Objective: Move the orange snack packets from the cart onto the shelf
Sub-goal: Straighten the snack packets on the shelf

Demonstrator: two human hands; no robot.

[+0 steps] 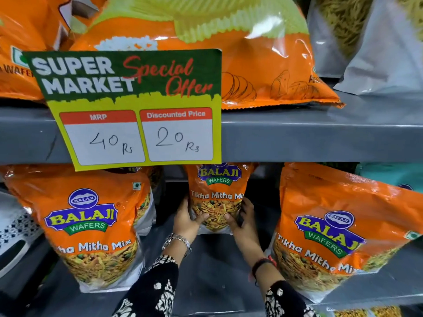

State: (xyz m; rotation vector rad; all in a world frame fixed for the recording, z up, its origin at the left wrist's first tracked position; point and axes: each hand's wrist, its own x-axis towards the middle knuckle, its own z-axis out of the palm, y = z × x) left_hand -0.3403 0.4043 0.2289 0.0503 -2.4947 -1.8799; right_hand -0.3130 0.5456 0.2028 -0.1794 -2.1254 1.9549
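Orange Balaji Tikha Mitha Mix packet (217, 195) stands upright at the back-middle of the lower grey shelf (210, 271), bottom edge on the shelf surface, top tucked under the shelf above. Left hand (186, 219) grips its lower left side, thumb across the front near the clear window; right hand (241, 221) grips the lower right side, fingers wrapped round the edge. Both hands closed on the packet. Metal watch (177, 241) on left wrist, dark band with red thread (263, 264) on right wrist, black-and-white patterned sleeves. 2 more same-brand packets flank it nearer the front: left packet (91, 225) upright, right packet (332, 227) tilted, both apart from the held 1. Upper shelf edge (297, 138) carries a green-yellow Special Offer price card (135, 106) reading MRP 40 Rs, discounted 20 Rs. Above it a large orange wafer bag (229, 51) lies flat, grey pouches (377, 53) to its right.
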